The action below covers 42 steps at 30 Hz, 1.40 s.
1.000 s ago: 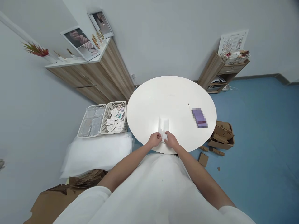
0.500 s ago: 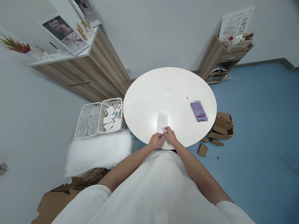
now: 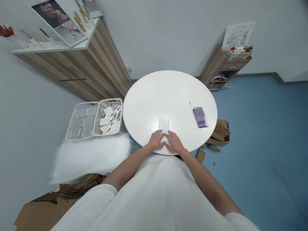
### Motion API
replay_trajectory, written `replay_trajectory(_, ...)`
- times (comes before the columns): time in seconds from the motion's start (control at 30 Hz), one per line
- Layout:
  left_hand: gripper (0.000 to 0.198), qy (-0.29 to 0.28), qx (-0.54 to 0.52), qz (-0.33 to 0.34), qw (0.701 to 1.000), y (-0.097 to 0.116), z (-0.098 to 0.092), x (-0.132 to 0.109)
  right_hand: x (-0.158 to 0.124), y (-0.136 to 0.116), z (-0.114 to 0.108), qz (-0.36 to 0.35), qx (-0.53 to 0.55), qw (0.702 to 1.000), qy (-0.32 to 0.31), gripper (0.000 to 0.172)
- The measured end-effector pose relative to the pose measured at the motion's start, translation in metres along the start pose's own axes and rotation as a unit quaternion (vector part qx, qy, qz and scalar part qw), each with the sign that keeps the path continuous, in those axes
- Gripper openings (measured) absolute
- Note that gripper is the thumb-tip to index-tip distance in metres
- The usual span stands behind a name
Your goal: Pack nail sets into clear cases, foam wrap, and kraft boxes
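On the near part of the white oval table (image 3: pixel 144 106) lies a narrow, translucent white wrapping sheet (image 3: pixel 164 122), its strip running away from me. The near end looks bunched or rolled between my hands. My left hand (image 3: pixel 156 140) grips it from the left, thumb toward me and fingers bent over its edge. From the right, my right hand (image 3: pixel 175 142) holds the same end in a mirrored grip, its thumb almost meeting the left one. Whether something is wrapped inside, I cannot make out.
A pixelated purple item (image 3: pixel 200 117) lies at the table's right. Left of the table are a basket of printed cards (image 3: pixel 96 128), a basket of clear plastic boxes (image 3: pixel 69 130) and stacked white sheets (image 3: pixel 89 157). Cardboard boxes (image 3: pixel 218 141) stand on the floor at right.
My hands have gone from pinching the sheet's near end close together to spreading wider around it, fingers further forward. The view has shifted slightly.
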<state>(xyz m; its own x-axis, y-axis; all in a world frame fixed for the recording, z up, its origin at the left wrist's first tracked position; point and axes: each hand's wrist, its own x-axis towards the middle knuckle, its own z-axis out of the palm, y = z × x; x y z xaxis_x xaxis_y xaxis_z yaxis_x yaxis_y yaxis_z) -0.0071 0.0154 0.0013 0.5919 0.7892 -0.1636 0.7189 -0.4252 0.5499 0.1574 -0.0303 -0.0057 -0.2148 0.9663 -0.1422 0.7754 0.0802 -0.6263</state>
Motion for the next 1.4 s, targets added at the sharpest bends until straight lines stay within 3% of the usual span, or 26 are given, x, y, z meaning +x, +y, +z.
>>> replay_trajectory(0.1, 0.046, -0.017, -0.015, -0.015, 1.0, -0.001, -0.003, 0.001, 0.008, 0.003, -0.004, -0.033, -0.036, 0.996, -0.076, 0.066)
replay_trajectory(0.2, 0.053, -0.015, -0.035, -0.01, 0.999, -0.003, -0.006, 0.004, 0.017, 0.005, -0.004, -0.041, -0.055, 0.994, -0.09, 0.066)
replay_trajectory(0.4, 0.07, -0.042, -0.086, -0.011, 0.995, -0.005, -0.013, -0.001, 0.014, -0.001, -0.014, -0.053, -0.037, 0.993, -0.1, 0.054)
replay_trajectory(0.5, 0.081, -0.074, -0.127, 0.01, 0.989, -0.006, -0.012, -0.017, 0.002, -0.004, -0.021, -0.023, 0.032, 0.99, -0.136, 0.046)
replay_trajectory(0.6, 0.075, -0.053, -0.187, -0.01, 0.981, -0.007, -0.006, -0.029, -0.008, -0.006, -0.025, 0.034, 0.103, 0.982, -0.156, 0.026)
replay_trajectory(0.67, 0.055, -0.024, -0.233, -0.05, 0.971, -0.009, -0.002, -0.029, -0.008, -0.007, -0.027, 0.07, 0.144, 0.976, -0.145, 0.02)
replay_trajectory(0.77, 0.027, 0.0, -0.282, -0.097, 0.955, -0.011, 0.002, -0.018, 0.002, -0.008, -0.027, 0.137, 0.206, 0.963, -0.106, 0.027)
replay_trajectory(0.97, 0.032, 0.048, -0.264, -0.201, 0.942, -0.014, 0.008, 0.001, 0.018, -0.004, -0.011, 0.264, 0.204, 0.942, -0.018, 0.033)
replay_trajectory(1.2, 0.027, 0.049, -0.199, -0.221, 0.954, -0.012, 0.009, 0.006, 0.01, 0.0, 0.007, 0.283, 0.174, 0.942, 0.042, 0.034)
replay_trajectory(1.3, 0.028, 0.039, -0.174, -0.238, 0.955, -0.007, 0.009, 0.007, 0.006, 0.002, 0.006, 0.235, 0.132, 0.961, 0.069, 0.03)
replay_trajectory(1.4, 0.026, 0.021, -0.137, -0.263, 0.955, -0.002, 0.008, 0.007, 0.005, 0.005, 0.002, 0.195, 0.096, 0.975, 0.047, 0.025)
